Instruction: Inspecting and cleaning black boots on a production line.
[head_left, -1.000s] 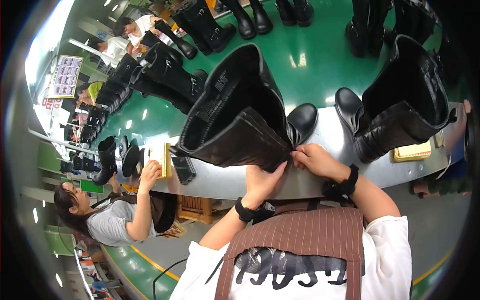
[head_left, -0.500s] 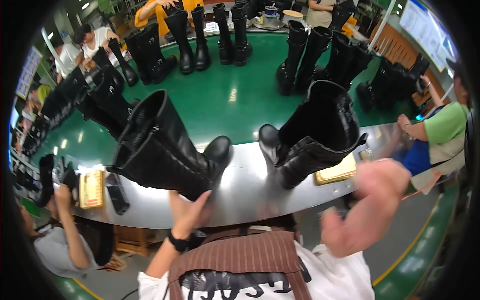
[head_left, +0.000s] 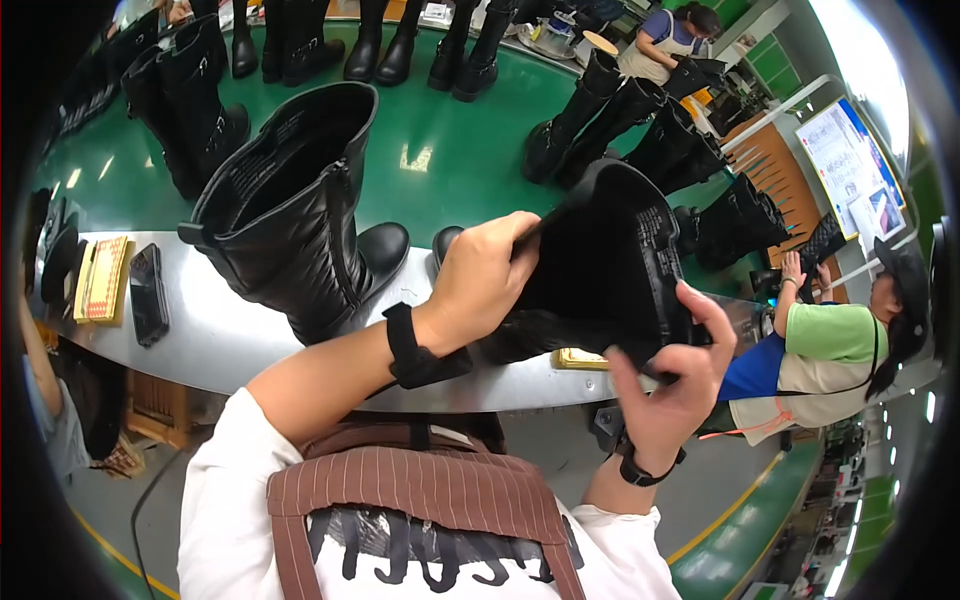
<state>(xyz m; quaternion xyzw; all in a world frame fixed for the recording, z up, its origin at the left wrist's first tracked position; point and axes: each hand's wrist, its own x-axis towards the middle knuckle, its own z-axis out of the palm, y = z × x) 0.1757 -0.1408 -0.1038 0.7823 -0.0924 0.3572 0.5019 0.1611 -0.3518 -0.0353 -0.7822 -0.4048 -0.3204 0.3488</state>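
Right in front of me stands a tall black leather boot (head_left: 585,265) whose wide shaft opening faces up toward me. My left hand (head_left: 485,270) grips the left side of its rim, fingers bent over the edge. At the near right of the same opening, my right hand (head_left: 680,375) holds the rim between thumb and fingers. Pale printing shows on the boot's dark lining. Its toe is mostly hidden behind my left hand. To the left, a matching boot (head_left: 290,215) stands untouched, with a zip down its side and its toe pointing right.
A steel edge (head_left: 240,320) borders the green tabletop (head_left: 430,190). Several black boots (head_left: 480,50) stand along the far side. A phone (head_left: 149,295) and a yellow card stack (head_left: 103,280) lie at left. Co-workers (head_left: 830,335) work at the right and far side.
My left hand has left the left boot's heel and taken the right boot's rim. My right hand has come in from the right onto that rim. The view has swung right.
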